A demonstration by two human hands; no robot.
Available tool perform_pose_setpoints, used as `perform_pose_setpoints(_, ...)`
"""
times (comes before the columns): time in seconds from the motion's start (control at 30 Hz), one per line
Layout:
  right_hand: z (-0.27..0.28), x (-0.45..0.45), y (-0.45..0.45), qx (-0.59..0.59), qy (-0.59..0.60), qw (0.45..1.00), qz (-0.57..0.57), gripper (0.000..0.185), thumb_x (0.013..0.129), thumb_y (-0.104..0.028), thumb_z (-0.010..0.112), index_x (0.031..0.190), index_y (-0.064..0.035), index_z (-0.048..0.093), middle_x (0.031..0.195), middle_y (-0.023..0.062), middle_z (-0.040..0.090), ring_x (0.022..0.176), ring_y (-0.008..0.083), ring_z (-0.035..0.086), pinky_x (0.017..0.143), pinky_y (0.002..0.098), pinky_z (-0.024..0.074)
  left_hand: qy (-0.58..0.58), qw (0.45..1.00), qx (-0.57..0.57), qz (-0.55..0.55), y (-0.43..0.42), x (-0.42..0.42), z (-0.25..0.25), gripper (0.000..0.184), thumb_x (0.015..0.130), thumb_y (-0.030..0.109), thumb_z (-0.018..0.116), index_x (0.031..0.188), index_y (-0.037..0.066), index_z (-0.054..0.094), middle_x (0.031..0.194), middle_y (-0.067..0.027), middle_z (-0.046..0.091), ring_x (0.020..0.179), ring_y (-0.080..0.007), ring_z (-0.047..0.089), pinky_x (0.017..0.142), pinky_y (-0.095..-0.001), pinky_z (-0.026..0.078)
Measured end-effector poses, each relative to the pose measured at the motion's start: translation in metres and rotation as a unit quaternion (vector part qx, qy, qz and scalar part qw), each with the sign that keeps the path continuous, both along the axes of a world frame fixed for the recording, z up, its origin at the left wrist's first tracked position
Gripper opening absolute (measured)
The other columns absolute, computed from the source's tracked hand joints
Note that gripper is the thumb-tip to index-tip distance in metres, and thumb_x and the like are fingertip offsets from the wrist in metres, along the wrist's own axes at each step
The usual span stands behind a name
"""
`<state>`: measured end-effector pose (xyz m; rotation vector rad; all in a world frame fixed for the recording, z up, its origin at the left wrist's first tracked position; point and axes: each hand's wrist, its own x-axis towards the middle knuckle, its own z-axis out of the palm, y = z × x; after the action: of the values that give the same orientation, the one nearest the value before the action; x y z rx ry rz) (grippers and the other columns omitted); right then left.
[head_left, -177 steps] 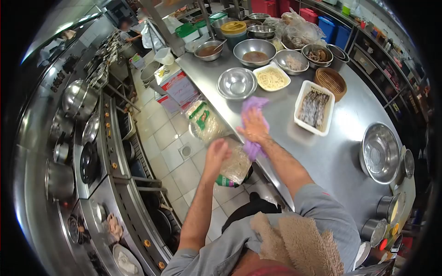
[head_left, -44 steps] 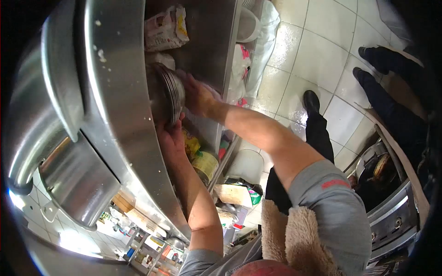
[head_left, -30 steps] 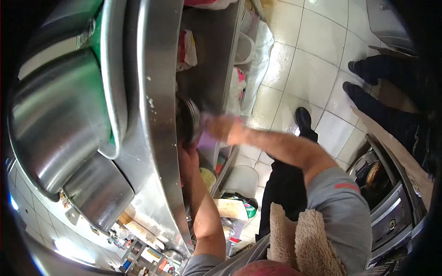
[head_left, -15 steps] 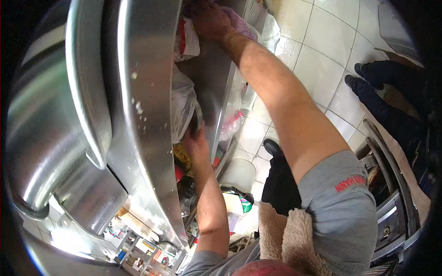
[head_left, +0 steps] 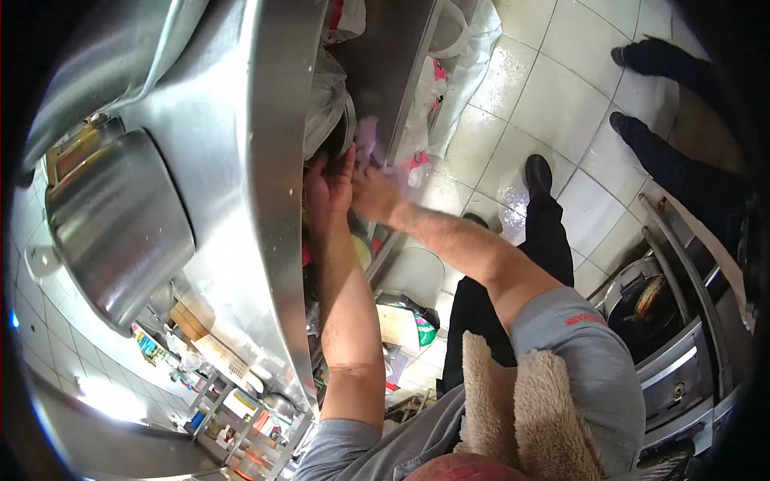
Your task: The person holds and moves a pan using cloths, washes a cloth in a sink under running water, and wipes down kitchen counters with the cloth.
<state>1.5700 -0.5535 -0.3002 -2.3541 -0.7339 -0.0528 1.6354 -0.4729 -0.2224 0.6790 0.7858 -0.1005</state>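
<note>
In the head view, a round dark metal container (head_left: 343, 128) stands on the steel shelf, with a clear plastic bag (head_left: 324, 94) against it. My left hand (head_left: 327, 188) grips the near edge of this container, its fingers against the side and partly hidden. Just to the right, my right hand (head_left: 374, 195) is closed on a purple cloth (head_left: 366, 140) on the shelf surface (head_left: 385, 48). Part of the cloth is blurred. A red and white bag (head_left: 345, 20) lies farther along the shelf.
Above the shelf is a steel counter (head_left: 277, 200) with a large metal pot (head_left: 120, 224). A white bucket (head_left: 413, 272) stands below the shelf on the tiled floor (head_left: 513, 104). Another person's legs (head_left: 682, 152) are at the right, near a stove with a pan (head_left: 642, 301).
My right hand has come back from the far end of the shelf with the purple cloth, to beside my left hand. My left hand stays at the container. The view has shifted.
</note>
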Motion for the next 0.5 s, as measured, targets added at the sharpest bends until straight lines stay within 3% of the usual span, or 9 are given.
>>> perform_pose_setpoints(0.17,0.038,-0.026,-0.020,0.008,0.108,0.976,0.191,0.020,0.069,-0.023,0.055,0.084,-0.0153,0.065,0.109,-0.0005,0.055,0.107,0.0172,0.043,0.085,0.0364,0.0372,0.044,0.998,-0.028,0.025,0.002,-0.017,-0.001,0.031,0.091,0.007,0.035,0.119,-0.005,0.042,0.120,-0.0209,0.048,0.111,-0.0328,0.047,0.097,-0.0478,0.039)
perform_pose_setpoints(0.2,0.047,-0.026,-0.027,0.013,0.129,0.968,0.216,0.020,0.069,-0.023,0.055,0.085,-0.0154,0.065,0.109,-0.0002,0.055,0.106,0.0171,0.044,0.085,0.0369,0.0380,0.006,0.992,0.116,-0.057,0.006,-0.032,-0.011,0.028,0.091,0.009,0.037,0.114,-0.004,0.046,0.113,-0.0188,0.052,0.105,-0.0290,0.050,0.093,-0.0435,0.041)
perform_pose_setpoints(0.27,0.052,-0.016,-0.034,0.080,0.293,0.946,0.111,0.021,0.070,-0.021,0.054,0.089,-0.0155,0.063,0.110,0.0012,0.055,0.102,0.0192,0.049,0.082,0.0383,0.0423,-0.016,0.954,0.288,-0.085,-0.031,-0.056,0.015,0.023,0.090,0.013,0.042,0.105,-0.001,0.051,0.101,-0.0140,0.057,0.093,-0.0211,0.054,0.084,-0.0351,0.043)
perform_pose_setpoints(0.3,0.030,-0.021,-0.031,0.086,0.136,0.985,0.065,0.023,0.071,-0.020,0.054,0.092,-0.0150,0.063,0.110,0.0018,0.055,0.101,0.0208,0.050,0.080,0.0383,0.0437,0.008,0.947,0.319,-0.037,-0.068,-0.077,0.052,0.020,0.089,0.015,0.046,0.101,0.000,0.053,0.095,-0.0113,0.059,0.086,-0.0170,0.054,0.080,-0.0309,0.043)
perform_pose_setpoints(0.33,0.010,-0.008,-0.037,0.090,0.036,0.992,0.084,0.024,0.072,-0.019,0.054,0.094,-0.0150,0.063,0.110,0.0024,0.054,0.101,0.0218,0.050,0.080,0.0382,0.0441,-0.068,0.911,0.383,-0.134,-0.063,-0.116,0.045,0.021,0.086,0.015,0.051,0.100,-0.001,0.053,0.095,-0.0101,0.058,0.085,-0.0148,0.054,0.079,-0.0276,0.042)
perform_pose_setpoints(0.37,-0.009,0.005,-0.043,0.091,-0.070,0.989,0.092,0.025,0.072,-0.018,0.054,0.095,-0.0149,0.062,0.109,0.0030,0.054,0.101,0.0228,0.051,0.079,0.0381,0.0446,0.021,0.905,0.387,-0.177,-0.057,-0.158,0.039,0.022,0.085,0.012,0.055,0.103,0.000,0.051,0.095,-0.0090,0.058,0.088,-0.0167,0.055,0.079,-0.0311,0.044)
perform_pose_setpoints(0.4,-0.012,0.031,-0.058,0.085,-0.112,0.976,0.165,0.026,0.072,-0.017,0.054,0.096,-0.0153,0.062,0.108,0.0036,0.054,0.102,0.0232,0.050,0.080,0.0378,0.0440,0.092,0.940,0.325,-0.052,-0.081,-0.186,0.044,0.026,0.084,0.010,0.057,0.107,-0.001,0.050,0.096,-0.0096,0.057,0.088,-0.0196,0.056,0.076,-0.0329,0.047)
perform_pose_setpoints(0.43,-0.008,0.053,-0.077,0.066,-0.112,0.983,0.128,0.027,0.070,-0.016,0.054,0.096,-0.0162,0.063,0.107,0.0034,0.054,0.103,0.0230,0.049,0.080,0.0377,0.0435,0.168,0.958,0.232,-0.024,-0.081,-0.211,0.047,0.030,0.083,0.008,0.059,0.109,-0.002,0.049,0.098,-0.0106,0.057,0.086,-0.0223,0.058,0.074,-0.0334,0.050)
perform_pose_setpoints(0.5,0.001,0.060,-0.082,0.046,-0.112,0.988,0.092,0.028,0.069,-0.016,0.055,0.096,-0.0170,0.063,0.107,0.0032,0.055,0.104,0.0228,0.048,0.080,0.0376,0.0429,0.222,0.943,0.234,0.078,-0.050,-0.248,0.027,0.031,0.083,0.008,0.058,0.110,-0.002,0.048,0.101,-0.0122,0.056,0.090,-0.0256,0.059,0.074,-0.0343,0.051)
